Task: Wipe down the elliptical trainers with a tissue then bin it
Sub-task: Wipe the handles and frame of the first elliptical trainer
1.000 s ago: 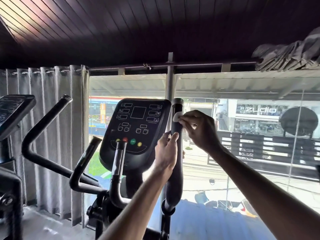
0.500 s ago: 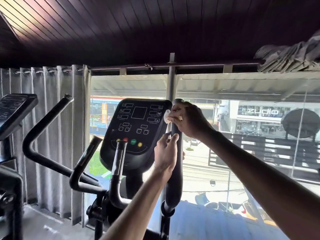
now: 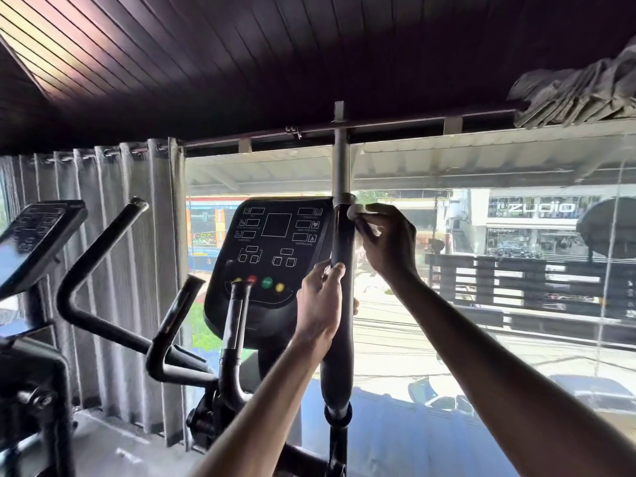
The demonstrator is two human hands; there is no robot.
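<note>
The wiping step is in hand, on the right handlebar (image 3: 341, 342) of the nearer elliptical trainer (image 3: 210, 420). This is the tall dark upright bar just right of the console (image 3: 275, 256). The right hand (image 3: 385, 246) has the tissue (image 3: 354, 211), a small white wad, in a pinching grip between thumb and fingertips. It presses the wad against the right side of the bar, just under the top cap. The left hand (image 3: 318, 304) has its grip clenched round the same bar lower down, about mid-height, with fingers curled over the left side. It looks to be steadying the bar, since such arms swing freely.

With the tissue at the very top of this bar, much may be left to wipe: the length below, the left handlebar (image 3: 96, 270), the short inner handles (image 3: 237, 321) and the console face. Nothing shows which of these are already clean. A second trainer (image 3: 38, 242) stands at the left beside the grey curtain (image 3: 120, 253), and the task speaks of trainers in the plural.

The next move calls for drawing the tissue down the bar with even pressure, wrapped round enough to reach the side facing the window (image 3: 499, 339). The left hand will have to shift, or the strip under its palm gets missed. No bin is in view, so binning will likely mean turning away from the window.
</note>
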